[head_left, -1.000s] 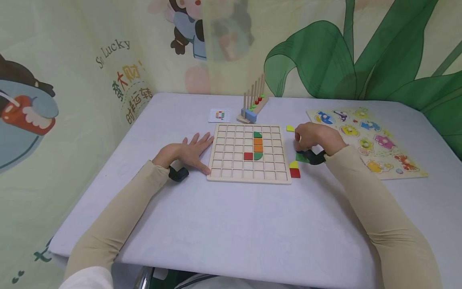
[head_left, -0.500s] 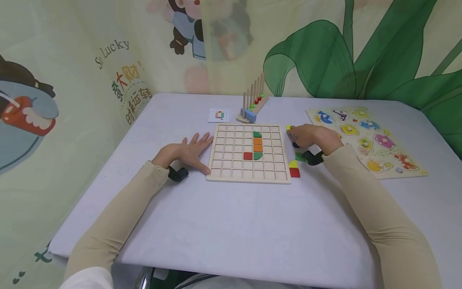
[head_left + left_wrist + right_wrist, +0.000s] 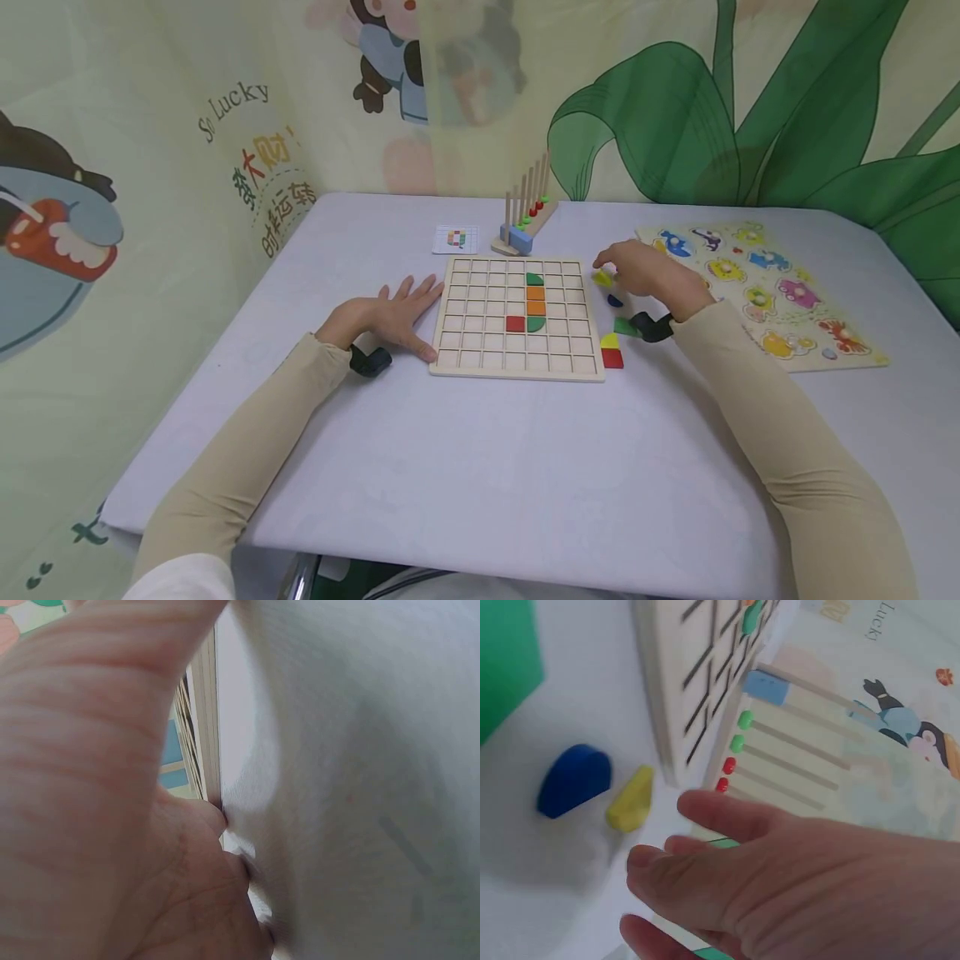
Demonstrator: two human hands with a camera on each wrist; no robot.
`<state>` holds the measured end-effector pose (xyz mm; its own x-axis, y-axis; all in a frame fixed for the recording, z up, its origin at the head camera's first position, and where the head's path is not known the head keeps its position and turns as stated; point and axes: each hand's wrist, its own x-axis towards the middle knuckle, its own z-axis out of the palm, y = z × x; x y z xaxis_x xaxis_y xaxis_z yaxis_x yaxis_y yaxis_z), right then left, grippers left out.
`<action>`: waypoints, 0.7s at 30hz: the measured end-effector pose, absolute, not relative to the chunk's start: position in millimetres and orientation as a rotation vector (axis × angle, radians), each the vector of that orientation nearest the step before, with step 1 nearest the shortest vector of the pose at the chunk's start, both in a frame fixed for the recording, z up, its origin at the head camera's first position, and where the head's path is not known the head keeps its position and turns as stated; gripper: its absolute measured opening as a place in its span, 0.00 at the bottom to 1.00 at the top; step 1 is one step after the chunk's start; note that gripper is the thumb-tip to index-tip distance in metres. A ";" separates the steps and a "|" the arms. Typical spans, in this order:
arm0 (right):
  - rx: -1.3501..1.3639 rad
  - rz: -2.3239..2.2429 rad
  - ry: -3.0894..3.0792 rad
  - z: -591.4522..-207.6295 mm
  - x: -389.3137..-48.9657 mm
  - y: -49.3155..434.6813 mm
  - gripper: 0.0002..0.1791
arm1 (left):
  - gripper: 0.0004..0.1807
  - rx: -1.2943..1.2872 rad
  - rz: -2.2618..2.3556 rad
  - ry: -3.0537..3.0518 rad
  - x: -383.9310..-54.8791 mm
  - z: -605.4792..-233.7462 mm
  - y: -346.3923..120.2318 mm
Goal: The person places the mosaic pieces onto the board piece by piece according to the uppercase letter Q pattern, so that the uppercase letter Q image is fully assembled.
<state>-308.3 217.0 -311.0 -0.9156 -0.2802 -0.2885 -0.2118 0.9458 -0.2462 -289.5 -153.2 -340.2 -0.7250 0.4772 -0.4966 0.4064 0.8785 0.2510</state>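
My left hand [image 3: 401, 317] lies spread on the table with its fingers and thumb along the left edge of the wooden grid board [image 3: 480, 361]. My right hand [image 3: 645, 271] hovers right of the board, fingers loosely extended, beside a yellow piece [image 3: 602, 277]. The right wrist view shows that yellow piece [image 3: 632, 801] just off the thumb, not gripped. A dark blue half-round piece [image 3: 614, 301] rests close by. Nearer me lie a green piece [image 3: 627, 327], another yellow piece [image 3: 610, 341] and a red piece [image 3: 612, 358]. Green, orange [image 3: 536, 300] and red pieces sit in the board's squares.
Behind the board stand a peg rack [image 3: 517, 239] with beads and a small pattern card [image 3: 456, 240]. A picture puzzle board [image 3: 825, 362] with animal shapes lies at the right, near my right forearm. Printed cloth hangs behind the table.
My right hand has shifted slightly away and its fingers have loosened. The far yellow piece has moved a little toward me. The blue piece, hidden at first, now shows. My left hand stays still.
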 end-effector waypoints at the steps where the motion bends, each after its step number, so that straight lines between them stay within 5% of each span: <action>1: -0.352 -0.315 2.762 -312.7 -308.8 217.6 0.24 | 0.69 0.637 0.166 2.479 -289.6 -340.5 -153.4; 14: -0.446 -0.286 2.764 -320.1 -314.9 220.5 0.13 | 0.69 0.629 0.158 2.481 -290.6 -341.8 -153.0; 21: -0.364 -0.271 2.762 -321.5 -314.9 219.0 0.16 | 0.69 0.630 0.155 2.479 -291.4 -343.2 -154.0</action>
